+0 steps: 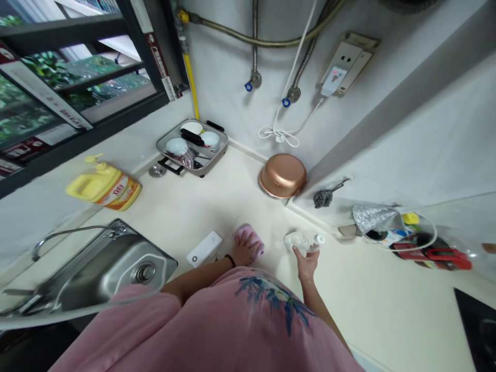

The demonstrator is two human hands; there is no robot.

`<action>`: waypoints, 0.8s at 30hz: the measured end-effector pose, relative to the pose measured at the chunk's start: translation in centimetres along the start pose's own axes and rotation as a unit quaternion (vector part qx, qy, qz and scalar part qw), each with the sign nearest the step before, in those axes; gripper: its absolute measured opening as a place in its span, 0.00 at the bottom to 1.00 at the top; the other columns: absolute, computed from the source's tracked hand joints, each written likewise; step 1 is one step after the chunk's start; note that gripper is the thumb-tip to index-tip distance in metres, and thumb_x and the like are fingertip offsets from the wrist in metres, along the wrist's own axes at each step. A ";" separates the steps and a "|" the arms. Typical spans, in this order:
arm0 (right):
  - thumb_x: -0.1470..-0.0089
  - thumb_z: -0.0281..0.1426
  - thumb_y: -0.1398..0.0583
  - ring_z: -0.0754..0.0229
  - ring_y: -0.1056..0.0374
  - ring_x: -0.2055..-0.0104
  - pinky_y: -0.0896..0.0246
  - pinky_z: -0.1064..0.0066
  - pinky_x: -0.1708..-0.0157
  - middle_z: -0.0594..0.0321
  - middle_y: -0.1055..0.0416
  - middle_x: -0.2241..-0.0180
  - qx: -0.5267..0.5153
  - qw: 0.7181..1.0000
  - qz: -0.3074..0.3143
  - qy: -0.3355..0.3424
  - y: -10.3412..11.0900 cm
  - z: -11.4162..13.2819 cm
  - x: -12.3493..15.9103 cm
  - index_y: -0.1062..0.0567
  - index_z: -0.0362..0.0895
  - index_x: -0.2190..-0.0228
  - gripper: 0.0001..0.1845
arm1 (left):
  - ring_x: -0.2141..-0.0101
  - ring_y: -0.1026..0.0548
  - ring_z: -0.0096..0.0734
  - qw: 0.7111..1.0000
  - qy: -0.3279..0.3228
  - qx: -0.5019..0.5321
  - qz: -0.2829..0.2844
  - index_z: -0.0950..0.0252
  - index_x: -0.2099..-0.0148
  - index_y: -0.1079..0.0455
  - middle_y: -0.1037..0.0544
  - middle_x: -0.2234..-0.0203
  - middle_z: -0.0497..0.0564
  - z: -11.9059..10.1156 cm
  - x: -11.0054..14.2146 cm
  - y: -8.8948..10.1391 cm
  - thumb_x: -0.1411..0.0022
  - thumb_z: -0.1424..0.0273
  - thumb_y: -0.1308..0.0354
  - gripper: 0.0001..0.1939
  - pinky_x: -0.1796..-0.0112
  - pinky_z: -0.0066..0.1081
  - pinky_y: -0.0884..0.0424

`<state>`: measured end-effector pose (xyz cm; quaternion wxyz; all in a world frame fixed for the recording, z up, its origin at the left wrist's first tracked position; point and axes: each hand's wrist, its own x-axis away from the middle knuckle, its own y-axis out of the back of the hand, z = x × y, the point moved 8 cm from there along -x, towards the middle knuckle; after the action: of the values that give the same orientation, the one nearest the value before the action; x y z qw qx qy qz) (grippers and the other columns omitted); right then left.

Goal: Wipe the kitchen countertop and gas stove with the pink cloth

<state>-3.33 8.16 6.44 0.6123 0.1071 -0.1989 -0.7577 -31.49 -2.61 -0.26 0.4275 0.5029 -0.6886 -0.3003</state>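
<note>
My left hand (247, 250) is pressed on a folded pink cloth (248, 232) that lies on the counter, its fingers curled over the top. To the right, my right hand (308, 264) is closed around a clear container (300, 239), thumb on one side and fingers on the other. A small clear bottle with a white cap (319, 239) shows by its fingertips; whether the two are one piece I cannot tell. A white rectangular case (204, 249) with a round dark mark lies just left of my left hand.
At left are a steel sink (116, 263) and a yellow detergent jug (108, 186). Farther back stand a square pan (209, 168) holding white bowls and a copper-coloured pot (284, 175). A scrubber (323, 198) hangs at right, near several packets and a black cooktop (475, 320).
</note>
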 end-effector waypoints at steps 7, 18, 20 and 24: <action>0.65 0.59 0.28 0.43 0.29 0.38 0.31 0.51 0.36 0.41 0.30 0.36 0.033 0.999 -0.024 -0.031 0.1 -0.1 -2.1 0.36 0.41 0.38 0.60 | 0.23 0.59 0.68 0.999 0.005 0.013 -0.033 0.46 0.23 0.39 0.49 0.21 0.56 1.8 -1.9 1.2 0.38 0.63 0.31 0.44 0.32 0.75 0.54; 0.61 0.53 0.29 0.43 0.26 0.44 0.31 0.52 0.40 0.50 0.24 0.42 0.182 0.977 0.111 -0.003 7.4 -2.7 1.4 0.34 0.44 0.34 0.56 | 0.23 0.66 0.73 0.980 0.186 0.053 -0.038 0.45 0.21 0.45 0.59 0.19 0.57 10.4 -7.5 8.6 0.34 0.58 0.33 0.44 0.31 0.73 0.59; 0.60 0.49 0.30 0.42 0.28 0.43 0.33 0.51 0.39 0.51 0.25 0.44 0.272 0.950 0.147 0.041 6.5 -1.7 1.6 0.30 0.45 0.36 0.52 | 0.23 0.67 0.74 0.980 0.190 0.057 -0.032 0.47 0.21 0.45 0.60 0.19 0.58 10.5 -7.6 8.6 0.34 0.58 0.33 0.45 0.31 0.73 0.60; 0.57 0.41 0.30 0.44 0.29 0.44 0.33 0.55 0.42 0.54 0.25 0.49 0.431 0.873 0.206 0.099 1.8 1.0 2.2 0.28 0.49 0.37 0.45 | 0.23 0.69 0.73 0.980 0.191 0.056 -0.024 0.47 0.20 0.47 0.62 0.18 0.57 10.3 -7.7 8.3 0.33 0.58 0.33 0.45 0.31 0.72 0.61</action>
<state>-2.64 5.89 8.29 0.6640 0.3911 -0.4616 -0.4393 -43.35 7.11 -0.13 0.5151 0.5906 -0.5974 -0.1702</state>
